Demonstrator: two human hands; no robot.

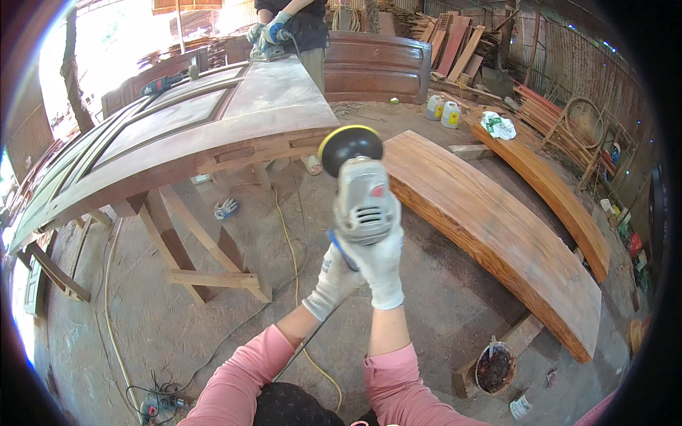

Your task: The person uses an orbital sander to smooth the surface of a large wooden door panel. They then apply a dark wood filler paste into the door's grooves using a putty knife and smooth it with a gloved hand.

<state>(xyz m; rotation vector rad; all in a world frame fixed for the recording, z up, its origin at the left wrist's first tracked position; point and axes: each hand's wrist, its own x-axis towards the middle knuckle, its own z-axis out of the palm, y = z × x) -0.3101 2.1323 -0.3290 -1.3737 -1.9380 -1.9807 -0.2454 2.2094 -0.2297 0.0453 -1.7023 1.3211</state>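
Above the floor [163, 337], left hand [330, 285], right hand [383, 275], fingers [391, 247] gripping a polisher [366, 197], yellow-labelled jugs [450, 115] beyond

Bright daylight [131, 46] floods in past the left edge of the stained grey floor [440, 309]; a corrugated wall [611, 85] bounds its right edge, boards [458, 53] leaning near its far right corner.
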